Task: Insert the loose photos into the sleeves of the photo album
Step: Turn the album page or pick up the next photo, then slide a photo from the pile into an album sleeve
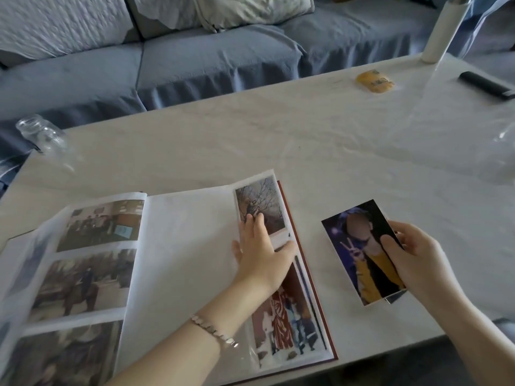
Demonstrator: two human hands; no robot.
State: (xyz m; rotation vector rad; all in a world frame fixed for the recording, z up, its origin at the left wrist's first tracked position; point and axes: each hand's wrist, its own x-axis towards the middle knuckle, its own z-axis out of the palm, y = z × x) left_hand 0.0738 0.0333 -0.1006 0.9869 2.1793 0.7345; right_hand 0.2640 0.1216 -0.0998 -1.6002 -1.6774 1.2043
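Note:
The photo album [178, 246] lies open on the white table [278, 135] at the near left. Its left page shows three sleeved photos; its right page holds a tree photo [262, 201] at the top and a photo of people [284, 324] lower down. My left hand [259, 252] lies flat on the right page with straight fingers, fingertips touching the tree photo. To the right of the album, my right hand [412, 254] grips a small stack of loose photos [359, 254], thumb on the top one, just above the table.
A glass jar [41, 135] stands at the table's far left corner. At the far right are a yellow packet [374, 80], a white cylinder [443, 29], a black lighter [486, 85] and clear plastic film [498, 151]. A blue sofa [195, 57] runs behind the table.

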